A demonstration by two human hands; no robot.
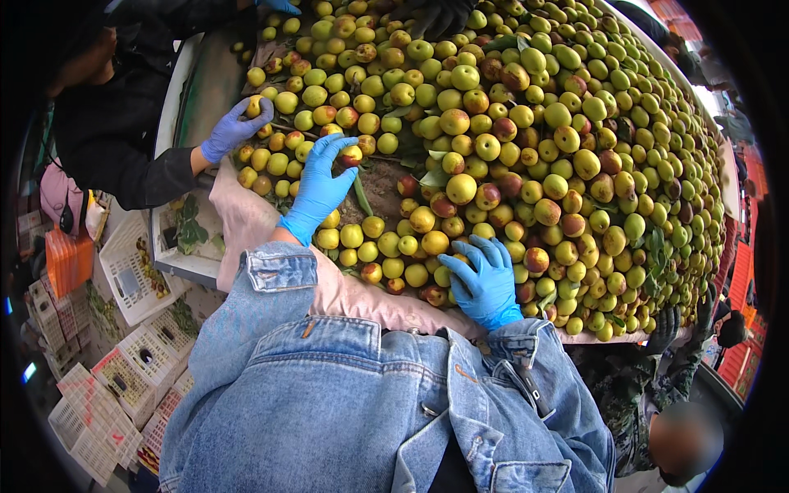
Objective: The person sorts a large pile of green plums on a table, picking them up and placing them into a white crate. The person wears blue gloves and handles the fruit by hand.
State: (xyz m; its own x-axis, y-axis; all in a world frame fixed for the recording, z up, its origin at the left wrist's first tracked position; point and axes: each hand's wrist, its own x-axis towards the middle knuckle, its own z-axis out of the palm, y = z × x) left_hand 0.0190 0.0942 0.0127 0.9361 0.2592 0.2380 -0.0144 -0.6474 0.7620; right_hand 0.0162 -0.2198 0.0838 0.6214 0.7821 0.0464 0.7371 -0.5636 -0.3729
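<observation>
My left hand (323, 179), in a blue disposable glove, holds a red and yellow jujube fruit (350, 156) between thumb and fingers above the left part of the heap. Wearing the same kind of glove, my right hand (484, 280) rests on fruit at the near edge of the table, its fingers curled down; whether it grips one is hidden. Green, yellow and reddish jujubes (461, 189) cover the table before me. A bare brown patch (385, 185) with a long green leaf (362, 196) lies just right of my left hand.
A co-worker's gloved hand (237, 129) holds a fruit at the left, close to mine. Another person's dark glove (437, 18) is at the far side. Pink cloth (382, 306) covers the near edge. White plastic crates (132, 265) stand lower left. A person in camouflage (635, 394) is at right.
</observation>
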